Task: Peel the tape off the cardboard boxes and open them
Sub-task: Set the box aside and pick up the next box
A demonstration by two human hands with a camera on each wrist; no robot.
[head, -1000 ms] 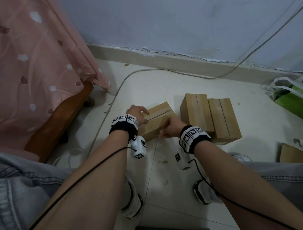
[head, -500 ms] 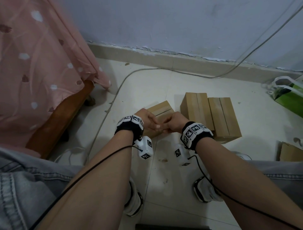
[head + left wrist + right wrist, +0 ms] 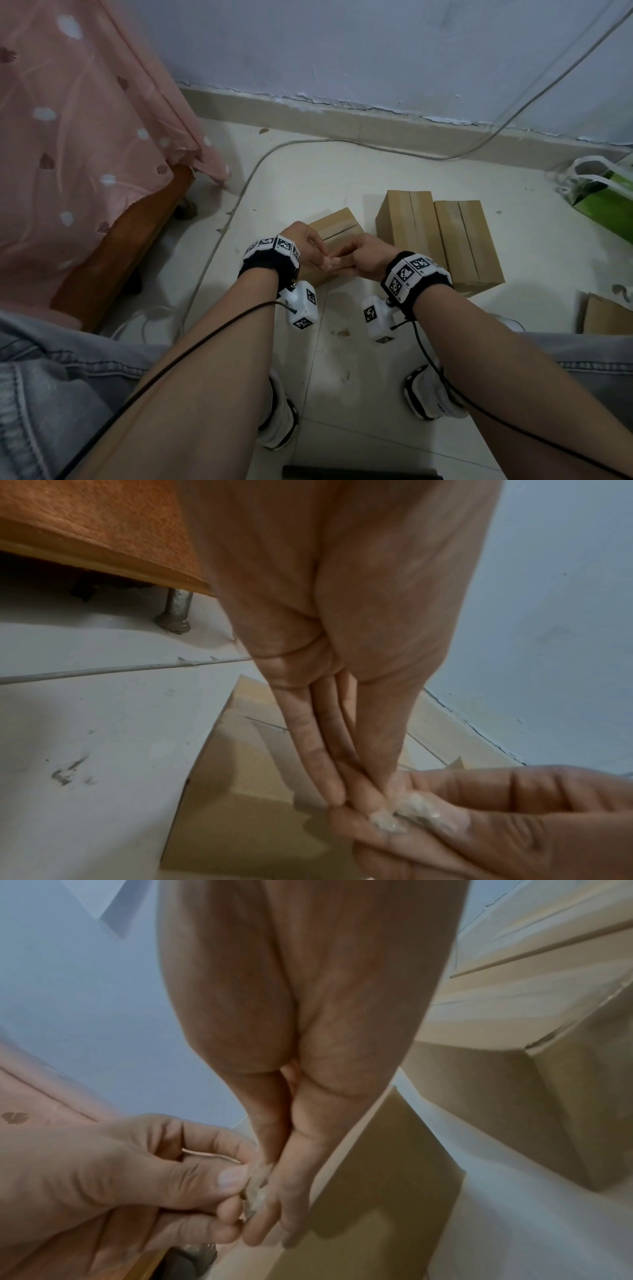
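Both hands, left hand (image 3: 310, 248) and right hand (image 3: 364, 255), pinch the crumpled tape wad (image 3: 402, 814) between fingertips; risk: adhesive clings to fingers, wad won't drop.

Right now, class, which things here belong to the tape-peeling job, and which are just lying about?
Belong to the job:
- left hand and right hand, both pinching a crumpled tape wad
- nearest box
- two taped boxes

Just lying about:
- white cable
- green bag
- pink curtain
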